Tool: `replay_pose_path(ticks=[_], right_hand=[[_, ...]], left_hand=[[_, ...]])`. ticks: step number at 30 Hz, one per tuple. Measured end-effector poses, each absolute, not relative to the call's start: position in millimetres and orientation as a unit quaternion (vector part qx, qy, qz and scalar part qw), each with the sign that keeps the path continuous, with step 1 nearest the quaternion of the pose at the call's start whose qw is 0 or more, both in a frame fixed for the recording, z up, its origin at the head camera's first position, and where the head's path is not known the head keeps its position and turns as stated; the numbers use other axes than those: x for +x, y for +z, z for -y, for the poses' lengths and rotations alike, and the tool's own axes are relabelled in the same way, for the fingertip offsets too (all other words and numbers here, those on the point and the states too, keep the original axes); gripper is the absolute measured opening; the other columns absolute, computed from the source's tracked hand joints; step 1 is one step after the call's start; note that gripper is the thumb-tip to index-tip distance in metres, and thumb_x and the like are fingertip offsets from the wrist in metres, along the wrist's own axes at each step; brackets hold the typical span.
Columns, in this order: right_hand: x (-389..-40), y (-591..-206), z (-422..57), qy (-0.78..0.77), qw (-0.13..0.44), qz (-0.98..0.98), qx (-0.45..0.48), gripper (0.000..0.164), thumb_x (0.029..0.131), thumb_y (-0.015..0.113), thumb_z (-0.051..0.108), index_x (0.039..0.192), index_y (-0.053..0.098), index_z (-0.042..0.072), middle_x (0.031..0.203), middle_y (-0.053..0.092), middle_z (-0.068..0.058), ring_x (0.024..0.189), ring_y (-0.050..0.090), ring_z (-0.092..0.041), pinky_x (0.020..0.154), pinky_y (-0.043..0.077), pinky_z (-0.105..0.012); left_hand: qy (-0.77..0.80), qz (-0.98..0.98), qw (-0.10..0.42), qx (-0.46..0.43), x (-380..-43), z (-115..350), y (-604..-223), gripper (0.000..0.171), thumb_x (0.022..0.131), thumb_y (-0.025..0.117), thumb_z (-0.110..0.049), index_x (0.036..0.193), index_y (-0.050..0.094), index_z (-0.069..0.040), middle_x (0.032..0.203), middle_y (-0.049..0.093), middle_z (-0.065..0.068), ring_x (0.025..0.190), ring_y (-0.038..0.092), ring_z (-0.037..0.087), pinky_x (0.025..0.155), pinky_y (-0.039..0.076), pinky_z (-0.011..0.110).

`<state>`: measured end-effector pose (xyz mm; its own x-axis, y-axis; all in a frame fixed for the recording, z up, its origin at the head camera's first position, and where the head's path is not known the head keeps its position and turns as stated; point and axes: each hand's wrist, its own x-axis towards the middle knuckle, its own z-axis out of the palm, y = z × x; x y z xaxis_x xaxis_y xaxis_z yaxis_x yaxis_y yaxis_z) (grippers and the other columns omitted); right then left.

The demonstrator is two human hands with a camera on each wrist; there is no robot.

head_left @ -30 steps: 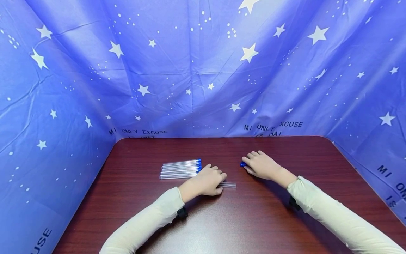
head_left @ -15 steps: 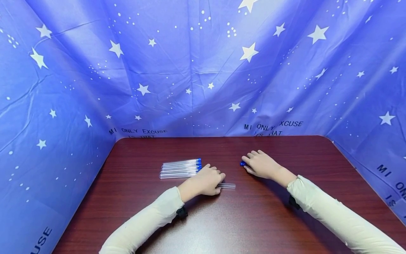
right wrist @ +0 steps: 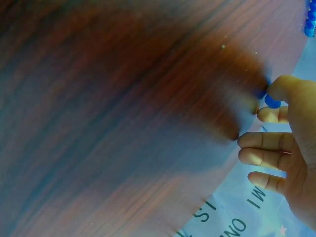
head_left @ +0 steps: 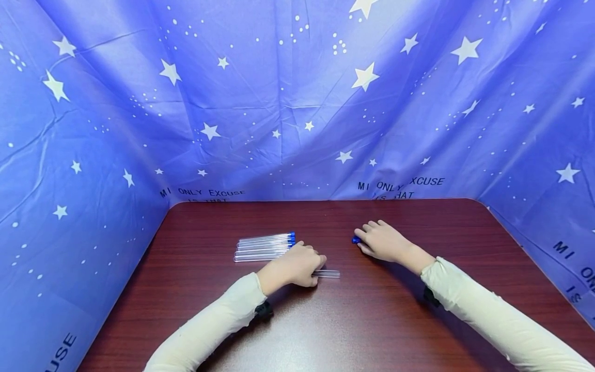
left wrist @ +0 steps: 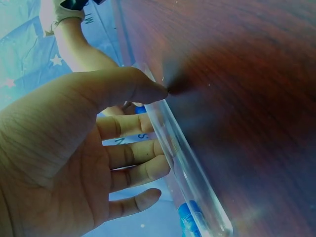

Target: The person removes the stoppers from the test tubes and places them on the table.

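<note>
In the head view my left hand (head_left: 299,266) pinches an uncapped clear test tube (head_left: 331,274) low over the table, its end pointing right. The left wrist view shows the thumb and fingers on either side of that tube (left wrist: 190,163), rounded end nearest the camera. Several clear tubes with blue caps (head_left: 260,248) lie side by side, just beyond and left of this hand, which covers some caps. To the right, my right hand (head_left: 383,241) holds a small blue cap (head_left: 356,239) between thumb and forefinger at the tabletop. Part of the cap (right wrist: 272,101) is hidden by the thumb.
Everything lies on a dark red-brown wooden table (head_left: 395,330) with rounded far corners. A blue curtain (head_left: 288,103) printed with white stars and black lettering surrounds its back and sides.
My left hand has shifted slightly left and towards the near edge, carrying the clear test tube with it. The right hand and the blue cap stay where they were.
</note>
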<state>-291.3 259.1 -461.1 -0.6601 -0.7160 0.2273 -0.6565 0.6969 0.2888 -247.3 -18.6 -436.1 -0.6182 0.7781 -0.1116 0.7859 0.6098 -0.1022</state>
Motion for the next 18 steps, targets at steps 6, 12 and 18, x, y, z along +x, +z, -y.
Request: replay_pose_path(ticks=[6,12,18], right_hand=[[-291.4,-461.6,-259.3,-0.089,0.163,0.906,0.380,0.021,0.090,0.071,0.025,0.097,0.061,0.007,0.083,0.062,-0.008,0.081,0.061,-0.029,0.072,0.049,-0.045],[-291.1,-460.8,-259.1,-0.089,0.158,0.908,0.377,0.021,0.091,0.070,0.025,0.097,0.062,0.007,0.084,0.063,-0.008,0.082,0.061,-0.029,0.074,0.049,-0.045],[-291.1,-460.3,-258.9,-0.090,0.161,0.908,0.377,0.021,0.091,0.070,0.025,0.096,0.061,0.008,0.083,0.062,-0.007,0.081,0.061,-0.029,0.073,0.049,-0.045]], left_hand=[[-0.079,-0.898,0.034,0.431,-247.9,17.9,-434.5,0.028,0.083,0.077,-0.038,0.102,0.065,-0.020,0.095,0.072,-0.006,0.099,0.068,0.017,0.096,0.051,0.039],[-0.077,-0.898,0.035,0.431,-249.3,17.5,-433.8,0.027,0.082,0.077,-0.038,0.096,0.062,-0.020,0.092,0.071,-0.007,0.098,0.068,0.017,0.094,0.051,0.038],[-0.076,-0.899,0.034,0.430,-249.7,17.1,-433.4,0.028,0.081,0.078,-0.039,0.090,0.058,-0.021,0.090,0.069,-0.008,0.097,0.067,0.017,0.090,0.050,0.036]])
